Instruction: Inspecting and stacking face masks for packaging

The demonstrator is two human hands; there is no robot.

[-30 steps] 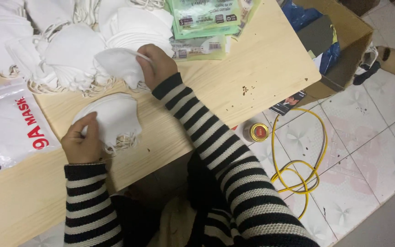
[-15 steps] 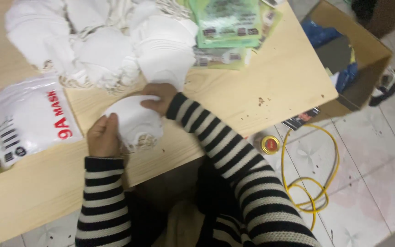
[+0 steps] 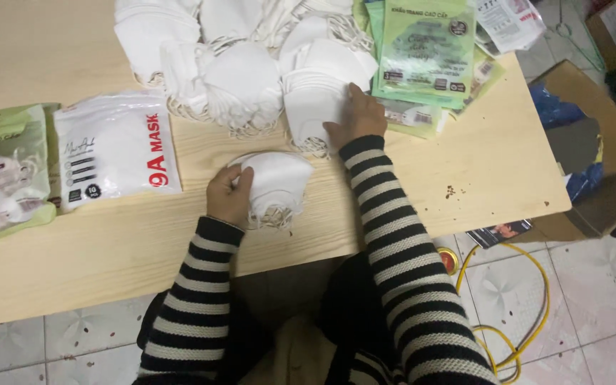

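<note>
My left hand [image 3: 228, 194] grips a small stack of white face masks [image 3: 279, 187] near the front edge of the light wooden table [image 3: 422, 192]. My right hand [image 3: 356, 117] reaches farther back and rests on a taller stack of white masks [image 3: 316, 107], fingers curled over its right side. Behind both hands lies a big loose heap of white masks [image 3: 208, 64] across the back of the table. Both arms wear black and white striped sleeves.
A white mask packet [image 3: 115, 150] and a green one [image 3: 5, 171] lie at the left. Green packets [image 3: 422, 53] are piled at the back right. Beyond the table's right edge stand a cardboard box [image 3: 593, 157] and a yellow cable [image 3: 515, 314] on the tiled floor.
My right hand left the small stack held by my left hand and moved back to the taller stack of masks. The left hand kept its hold.
</note>
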